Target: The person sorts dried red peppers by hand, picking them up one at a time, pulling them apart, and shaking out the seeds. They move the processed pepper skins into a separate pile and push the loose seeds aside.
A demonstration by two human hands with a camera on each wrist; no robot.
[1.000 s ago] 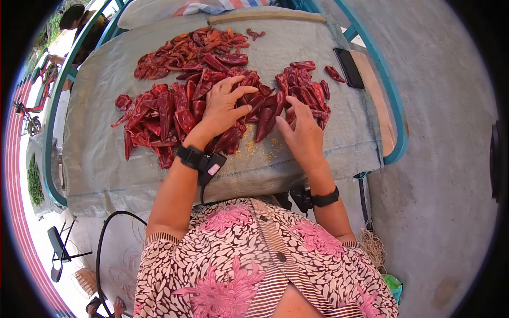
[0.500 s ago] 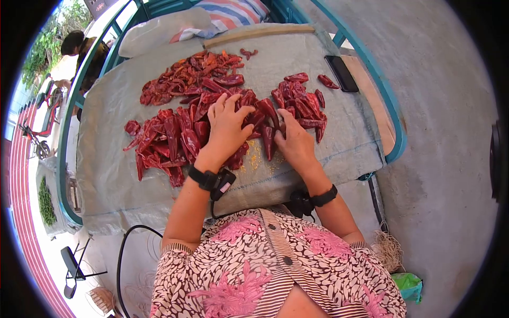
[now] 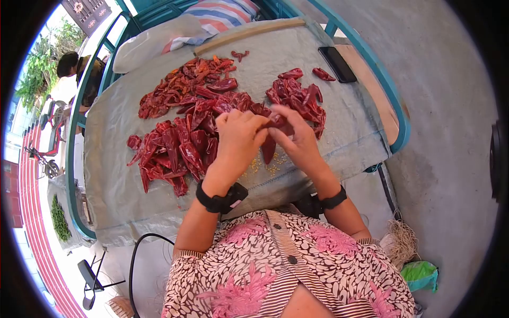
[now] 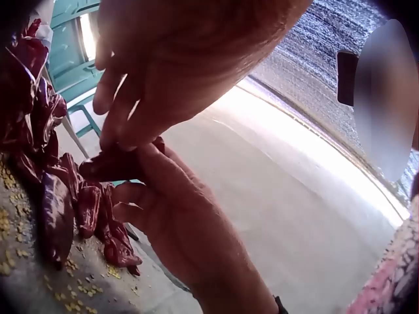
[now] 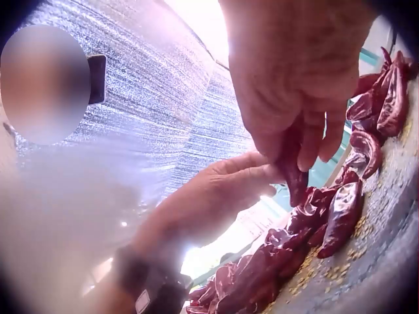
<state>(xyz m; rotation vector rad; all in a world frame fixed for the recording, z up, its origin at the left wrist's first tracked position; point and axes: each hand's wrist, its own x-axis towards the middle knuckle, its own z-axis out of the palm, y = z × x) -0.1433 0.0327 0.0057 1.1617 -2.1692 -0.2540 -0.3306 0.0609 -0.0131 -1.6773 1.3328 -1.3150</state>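
Both hands come together over the near side of the heap, with a dark red dried chili pepper (image 5: 292,163) between them. My left hand (image 3: 238,139) pinches one end of it between thumb and fingers. At the other end my right hand (image 3: 303,142) grips it, fingers curled round it. Just below the hands a single long chili (image 3: 269,150) lies on the sheet beside scattered yellow seeds (image 3: 256,165). Left of the hands spreads a large pile of dried chilies (image 3: 172,148); a smaller pile (image 3: 298,96) is to the right.
Shrivelled orange-red chilies (image 3: 183,82) lie at the back of the grey woven sheet (image 3: 116,175). A black phone (image 3: 337,64) rests near the right edge. Teal rails (image 3: 371,53) flank the bed, with a striped bag (image 3: 225,16) behind. Another person (image 3: 87,74) is beyond the left rail.
My left hand has moved right and my right hand has risen to meet it. A chili is now held up between them. The head view has shifted slightly.
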